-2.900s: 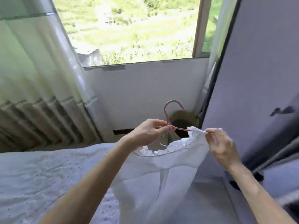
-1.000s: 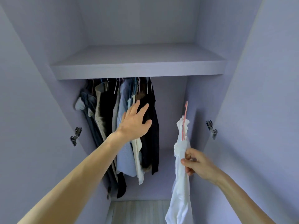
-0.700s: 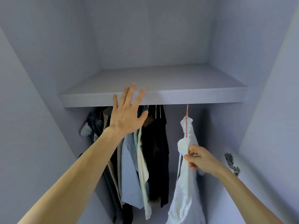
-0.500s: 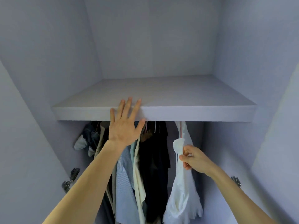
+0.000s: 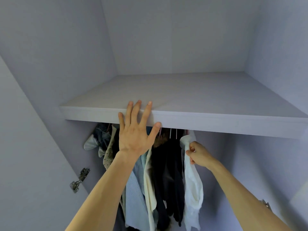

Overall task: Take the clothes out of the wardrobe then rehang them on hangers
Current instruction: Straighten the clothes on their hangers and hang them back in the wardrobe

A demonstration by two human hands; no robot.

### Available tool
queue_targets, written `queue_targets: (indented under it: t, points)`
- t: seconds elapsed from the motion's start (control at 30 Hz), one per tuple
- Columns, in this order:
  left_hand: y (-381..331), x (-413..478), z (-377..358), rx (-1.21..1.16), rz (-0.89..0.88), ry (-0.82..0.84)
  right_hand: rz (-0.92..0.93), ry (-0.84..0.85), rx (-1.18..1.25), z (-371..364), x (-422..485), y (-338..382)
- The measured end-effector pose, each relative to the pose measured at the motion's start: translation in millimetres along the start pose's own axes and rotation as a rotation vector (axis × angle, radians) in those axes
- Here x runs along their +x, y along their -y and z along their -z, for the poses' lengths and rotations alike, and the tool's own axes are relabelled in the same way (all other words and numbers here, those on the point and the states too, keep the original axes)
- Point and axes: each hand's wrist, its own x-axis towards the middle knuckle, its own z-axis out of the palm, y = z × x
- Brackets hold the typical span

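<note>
Lilac wardrobe (image 5: 50, 80) walls fill the view, w/ one shelf (image 5: 216, 121) across it.

The white garment (image 5: 191, 180) is seen at the right end of the row, under the shelf's front edge and just beside the dark clothes (image 5: 168, 172). Its top and its hanger are hidden behind that edge, so whether the hook is seated on a rail can't be told. It is pinched near the top by the right hand (image 5: 198, 153), fingers curled into the fabric. The left hand (image 5: 135, 132) is laid vs the shelf's front edge, fingers straight & spread, tips over the top, nothing held. Other hanger hooks (image 5: 173, 133) are only just seen below the edge. A hinge (image 5: 80, 180) is fixed to the left wall.

Risks, as judged:
- Rail is out of sight, so hooking is prob. done by feel. If the fabric is let go before the hook is on, garment & hanger could be dropped to the wardrobe floor.
- Only cloth is gripped, not the hanger. A downward tug could slide the garment off its hanger.
- The row is packed tight. The hook could be caught on a neighbour's and a dark piece pulled off.
</note>
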Motion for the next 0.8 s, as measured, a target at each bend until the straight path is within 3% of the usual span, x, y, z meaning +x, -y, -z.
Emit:
queue_targets:
  t: [0.33, 0.57, 0.67, 0.8]
  points:
    - [-6.0, -4.0, 5.6, -0.005, 0.041, 0.029, 0.046, -0.117, -0.122, -50.0, -5.5, -2.5]
    - [3.6, -44.9, 13.6, -0.121, 0.056, 0.081, 0.027, -0.234, -0.028, -74.6, -57.6, 4.4]
    - [32.4, -121.9, 12.8, -0.144, 0.224, 0.256, 0.156, -0.248, -0.009, -90.7, -95.7, 14.9]
    - [73.3, -266.6, 36.1, -0.139, 0.595, 0.504, 0.399, -0.078, -0.009, -132.1, -155.5, 49.0]
